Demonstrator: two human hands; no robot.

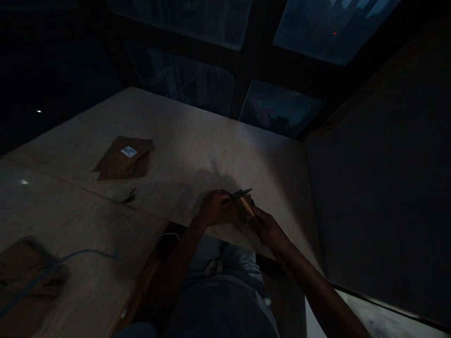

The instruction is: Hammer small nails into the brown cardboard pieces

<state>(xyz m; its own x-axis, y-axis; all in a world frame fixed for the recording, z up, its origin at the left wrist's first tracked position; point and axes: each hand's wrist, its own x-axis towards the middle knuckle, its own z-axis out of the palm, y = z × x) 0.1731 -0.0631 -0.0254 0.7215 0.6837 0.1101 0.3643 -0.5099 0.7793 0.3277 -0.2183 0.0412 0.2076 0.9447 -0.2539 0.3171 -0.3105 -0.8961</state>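
Note:
In the dim light my right hand (266, 227) is wrapped round the light wooden handle of a hammer (247, 206). Its dark metal head lies up and to the left, close by the fingers of my left hand (213, 206). Those fingers are closed, and a small dark piece sticks out between them toward the hammer head; I cannot make out what it is. Under both hands, near the table's front edge, is a brown piece (230, 216), mostly hidden and in shadow.
Flat brown pieces (123, 162) with a white printed label lie stacked on the pale table (183, 141). Small dark slim items (129, 196) are nearer. At lower left, a blue cord (81, 253) crosses more brown material (24, 272). A dark panel (380, 178) rises at right.

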